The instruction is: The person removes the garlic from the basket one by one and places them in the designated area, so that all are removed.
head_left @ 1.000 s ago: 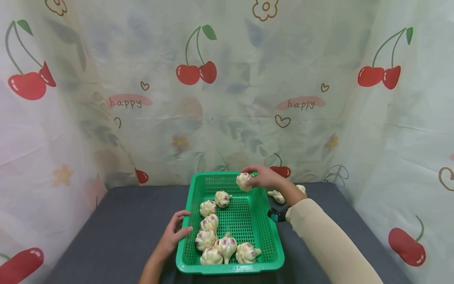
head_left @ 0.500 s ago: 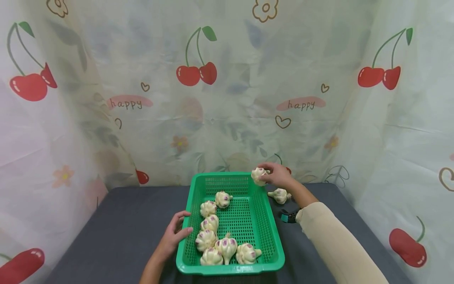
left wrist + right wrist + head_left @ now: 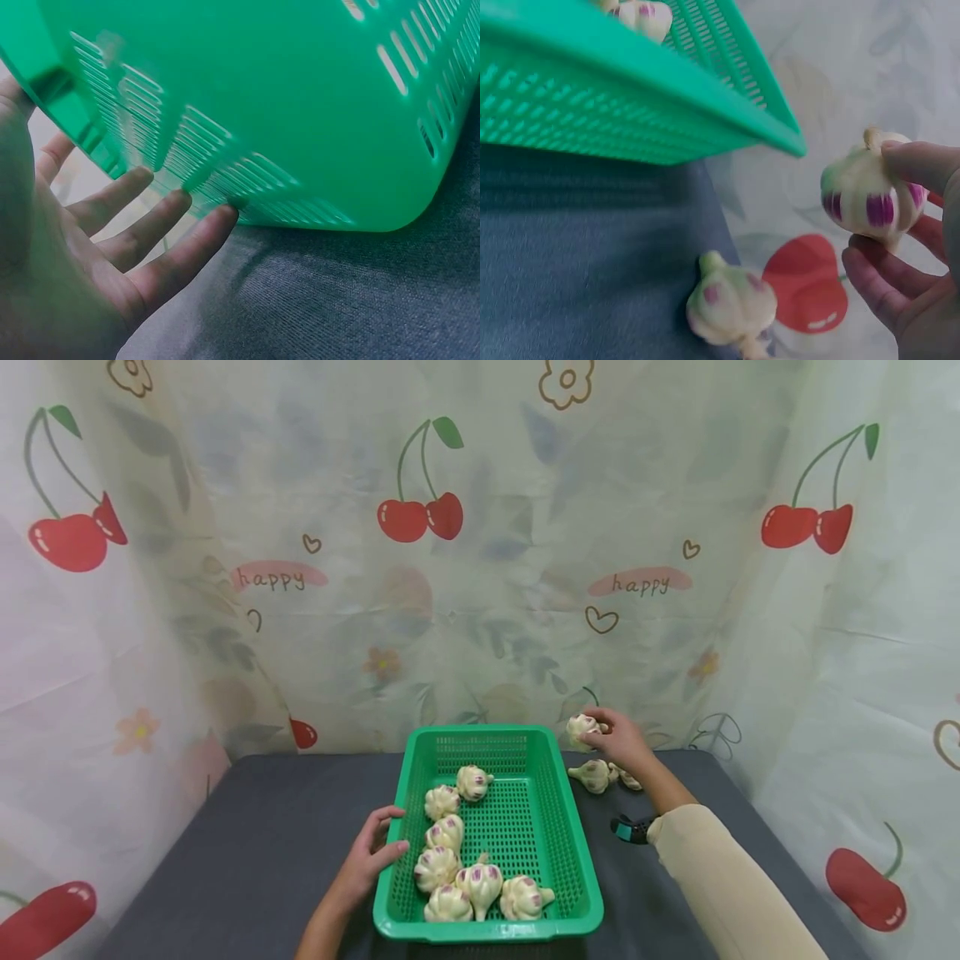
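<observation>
My right hand (image 3: 622,742) pinches a garlic bulb (image 3: 582,731) between thumb and fingers, raised past the far right corner of the green basket (image 3: 592,868). In the right wrist view the held bulb (image 3: 874,191) shows purple patches and a short stem. Below it, another garlic bulb (image 3: 731,304) lies on the table beside the basket. My left hand (image 3: 363,856) rests at the basket's left rim; in the left wrist view its extended fingers (image 3: 184,259) touch the slotted outer wall. Inside the basket, several garlic bulbs (image 3: 437,868) lie along the left and near sides.
Right of the basket, a garlic bulb (image 3: 592,775) lies on the dark tabletop (image 3: 277,852), with another bulb (image 3: 630,779) partly hidden behind my right forearm. A cherry-printed curtain (image 3: 517,635) hangs behind the table and at both sides.
My right hand has carried the garlic bulb rightward, from over the basket to beyond its right rim. The bulbs on the table have come more into view. My left hand has stayed put.
</observation>
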Tool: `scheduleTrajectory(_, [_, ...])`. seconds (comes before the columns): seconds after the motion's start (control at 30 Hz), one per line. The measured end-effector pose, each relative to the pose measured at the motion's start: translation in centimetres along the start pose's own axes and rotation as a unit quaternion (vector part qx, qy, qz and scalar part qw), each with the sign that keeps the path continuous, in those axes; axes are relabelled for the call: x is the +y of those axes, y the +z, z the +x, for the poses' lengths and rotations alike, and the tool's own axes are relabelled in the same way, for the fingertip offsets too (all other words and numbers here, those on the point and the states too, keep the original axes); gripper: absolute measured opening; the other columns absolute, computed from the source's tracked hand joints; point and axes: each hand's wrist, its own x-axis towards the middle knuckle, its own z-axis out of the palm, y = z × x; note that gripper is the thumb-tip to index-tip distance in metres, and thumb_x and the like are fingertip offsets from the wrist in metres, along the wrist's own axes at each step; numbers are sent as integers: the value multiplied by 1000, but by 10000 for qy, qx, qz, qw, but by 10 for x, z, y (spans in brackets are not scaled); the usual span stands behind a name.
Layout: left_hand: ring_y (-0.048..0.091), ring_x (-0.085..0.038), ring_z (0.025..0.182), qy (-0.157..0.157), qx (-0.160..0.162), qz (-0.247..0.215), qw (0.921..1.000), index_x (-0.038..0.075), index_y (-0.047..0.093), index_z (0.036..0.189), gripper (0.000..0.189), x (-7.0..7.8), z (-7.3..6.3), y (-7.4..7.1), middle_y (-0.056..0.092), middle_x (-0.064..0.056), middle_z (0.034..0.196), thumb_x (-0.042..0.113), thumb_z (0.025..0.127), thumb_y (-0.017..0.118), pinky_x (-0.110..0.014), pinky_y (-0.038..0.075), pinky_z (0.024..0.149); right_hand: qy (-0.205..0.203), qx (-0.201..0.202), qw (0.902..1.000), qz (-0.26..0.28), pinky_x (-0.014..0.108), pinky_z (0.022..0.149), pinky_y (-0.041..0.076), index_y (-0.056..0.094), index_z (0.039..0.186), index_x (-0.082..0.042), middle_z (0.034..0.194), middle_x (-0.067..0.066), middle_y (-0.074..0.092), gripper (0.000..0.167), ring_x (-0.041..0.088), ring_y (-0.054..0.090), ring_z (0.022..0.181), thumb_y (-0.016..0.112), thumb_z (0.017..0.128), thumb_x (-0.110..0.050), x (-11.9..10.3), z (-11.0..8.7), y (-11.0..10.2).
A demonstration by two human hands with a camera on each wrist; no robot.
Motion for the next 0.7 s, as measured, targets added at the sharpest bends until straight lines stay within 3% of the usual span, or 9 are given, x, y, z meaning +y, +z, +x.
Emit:
scheduleTrajectory(0.33, [55, -37, 110, -90, 35, 3, 10000, 2, 45, 132, 41, 2, 0, 1, 50, -26, 129, 2, 93, 58, -37, 49, 80, 177, 526, 9966, -607, 53, 88, 45, 49, 137, 2, 136, 27, 48, 49, 44, 48, 121, 66, 94, -16, 28, -10, -7])
scheduleTrajectory(0.7, [56, -36, 109, -154, 65, 27, 9999, 2, 45, 132, 41, 3, 0, 1, 50, -26, 129, 3, 94, 58, -36, 49, 80, 514, 1080, 9898, -774, 52, 86, 45, 51, 136, -2, 136, 25, 50, 49, 42, 52, 115, 68, 93, -15, 52, -24, -7])
